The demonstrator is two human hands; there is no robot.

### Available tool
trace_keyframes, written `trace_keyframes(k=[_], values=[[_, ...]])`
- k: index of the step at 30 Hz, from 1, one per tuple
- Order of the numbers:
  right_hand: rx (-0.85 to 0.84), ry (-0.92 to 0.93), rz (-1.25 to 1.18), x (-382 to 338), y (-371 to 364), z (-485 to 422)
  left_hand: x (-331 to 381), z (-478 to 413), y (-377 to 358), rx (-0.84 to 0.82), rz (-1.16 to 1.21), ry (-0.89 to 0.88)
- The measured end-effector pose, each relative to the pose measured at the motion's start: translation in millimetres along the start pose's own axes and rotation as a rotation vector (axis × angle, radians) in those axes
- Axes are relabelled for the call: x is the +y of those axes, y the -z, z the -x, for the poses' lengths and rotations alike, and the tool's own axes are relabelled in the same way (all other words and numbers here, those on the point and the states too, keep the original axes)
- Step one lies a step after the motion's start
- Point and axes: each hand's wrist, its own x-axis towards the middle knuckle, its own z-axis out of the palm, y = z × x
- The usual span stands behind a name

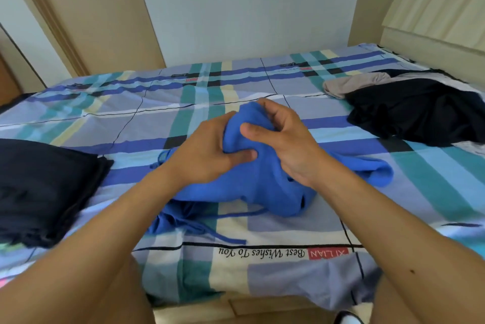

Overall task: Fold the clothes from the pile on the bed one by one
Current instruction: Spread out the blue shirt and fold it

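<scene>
While it lies crumpled in the middle of the bed, near the front edge, the blue garment [262, 182] has one bunched part raised off the sheet between both hands. The left hand [207, 151] has its fingers curled into the cloth and its thumb pressed across a fold. The right hand [284, 140] grips the same bunch from the other side, thumb on the front and fingers wrapped over the top. A thin blue drawstring [210, 232] trails from the garment toward the near edge, which suggests shorts or a hooded top, though I cannot tell which. No clean fold shows in it yet, so I judge this piece to be at its start, being gathered or sorted out before it is laid flat.

Left of it, apart from the garment, sits a dark stack [44, 190] with squared edges, which looks like clothes already folded. Well to the right lies the pile [409, 116], a loose heap of dark fabric with a grey piece [351, 85] at its far edge and something pale beneath. Several items seem to be left there, so the task appears partly done, with more to come after the blue one.

All of this rests on the checked bedsheet [262, 274], with a plain wall behind
</scene>
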Motion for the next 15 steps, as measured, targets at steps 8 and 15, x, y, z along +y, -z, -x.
trace_keyframes(k=[8,15], values=[[-0.141,-0.172,0.307,6.9,44.0,-8.0,8.2,-18.6,48.3,0.066,0.661,0.116],[-0.179,-0.34,1.113,55.8,45.5,-11.1,-13.6,-22.3,98.7,0.086,0.585,0.134]])
